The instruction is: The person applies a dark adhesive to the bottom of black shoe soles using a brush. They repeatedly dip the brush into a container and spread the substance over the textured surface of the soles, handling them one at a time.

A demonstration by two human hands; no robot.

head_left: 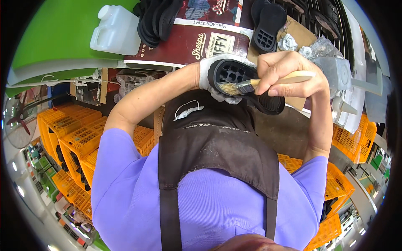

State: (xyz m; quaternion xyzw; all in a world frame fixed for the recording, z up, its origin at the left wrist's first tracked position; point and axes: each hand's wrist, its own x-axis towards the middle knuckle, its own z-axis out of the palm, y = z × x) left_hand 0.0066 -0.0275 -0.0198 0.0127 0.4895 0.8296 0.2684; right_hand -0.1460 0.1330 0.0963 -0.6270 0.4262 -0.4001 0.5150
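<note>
A black shoe sole point(268, 104) lies tilted in front of my apron, its hollow, grid-patterned inner side facing up. Under and around its wider end is my left hand point(204, 76), in a whitish glove, gripping it; most of those fingers are hidden below the sole. My bare right hand point(289, 72) pinches a flat brush point(295, 78) with a pale wooden handle and a metal band. The brush's light bristles rest on the near rim of the sole's wider end.
Dark red printed boxes point(178, 47) cover the bench ahead. A white plastic jug point(119, 32) and a stack of black soles point(158, 21) stand left; more soles point(268, 29), crumpled plastic point(323, 47) and a translucent container point(336, 70) sit right. Orange crates point(83, 134) flank me.
</note>
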